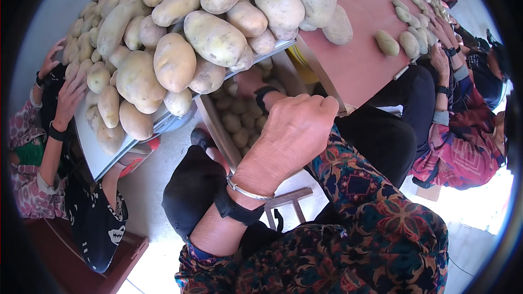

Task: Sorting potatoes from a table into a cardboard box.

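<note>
My left hand [297, 130] is closed, its back toward me, lying across my right forearm beside the patterned sleeve [346, 171]. Its fingers are mostly hidden, so whatever they grip does not show. Below the table's edge, my right hand [249, 80] reaches into a wooden crate [213, 129] that holds several potatoes [231, 123]. The fingers of that hand are out of sight. A large heap of pale yellow potatoes [215, 38] covers the white-edged table [122, 155] just beyond my hands.
At the left, a co-worker's hand [71, 95] touches the heap. Across the red tabletop [354, 71] lie more potatoes [409, 43], with another person's hand [439, 59] beside them. A small wooden stool [294, 198] stands beneath me; something yellow [303, 61] sits beside the crate.
</note>
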A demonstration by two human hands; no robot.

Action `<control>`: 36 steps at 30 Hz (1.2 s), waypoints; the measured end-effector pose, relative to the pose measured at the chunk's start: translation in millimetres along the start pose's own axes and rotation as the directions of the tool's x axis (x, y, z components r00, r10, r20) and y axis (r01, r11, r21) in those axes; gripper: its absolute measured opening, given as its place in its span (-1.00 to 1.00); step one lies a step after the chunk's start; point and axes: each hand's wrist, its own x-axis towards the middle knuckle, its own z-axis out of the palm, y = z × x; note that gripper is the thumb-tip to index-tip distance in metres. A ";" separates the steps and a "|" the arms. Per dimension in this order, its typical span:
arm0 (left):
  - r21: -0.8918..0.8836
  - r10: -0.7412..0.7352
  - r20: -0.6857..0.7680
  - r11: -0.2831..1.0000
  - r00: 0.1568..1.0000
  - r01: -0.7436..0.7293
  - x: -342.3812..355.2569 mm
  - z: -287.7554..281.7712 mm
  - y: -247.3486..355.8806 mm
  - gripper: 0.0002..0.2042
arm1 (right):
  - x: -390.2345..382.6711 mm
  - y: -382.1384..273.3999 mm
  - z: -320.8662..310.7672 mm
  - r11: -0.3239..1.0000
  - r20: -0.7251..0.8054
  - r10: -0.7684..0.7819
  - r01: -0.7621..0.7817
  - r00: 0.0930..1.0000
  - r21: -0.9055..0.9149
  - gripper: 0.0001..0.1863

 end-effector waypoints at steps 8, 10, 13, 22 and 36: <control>0.025 0.001 0.068 1.000 0.998 -0.003 -6.5 -1.0 -5.4 -0.92 | -72.0 -17.4 11.3 0.999 -0.294 0.040 -0.045 0.955 -0.010 -0.58; 0.079 -0.037 0.074 0.996 0.997 0.031 -13.3 -10.5 -7.9 -0.92 | -92.6 -28.3 4.5 0.986 -0.248 -0.004 0.045 0.969 0.160 -0.51; 0.152 -0.086 0.060 0.985 0.994 0.076 -4.4 -19.6 -5.4 -0.96 | -130.2 -14.1 -32.1 0.829 -0.243 -0.094 0.211 0.966 0.518 -0.41; -0.471 -0.491 -0.532 0.848 0.690 0.241 -6.4 -39.1 -12.1 -0.86 | -190.3 -32.0 -195.4 0.886 -0.078 -0.231 0.242 0.970 0.395 -0.28; -0.854 -0.855 -0.517 0.511 0.045 -0.098 -7.9 -90.1 -41.4 -0.75 | -185.3 -75.2 -304.1 0.609 -0.226 -0.105 0.242 0.969 0.755 -0.28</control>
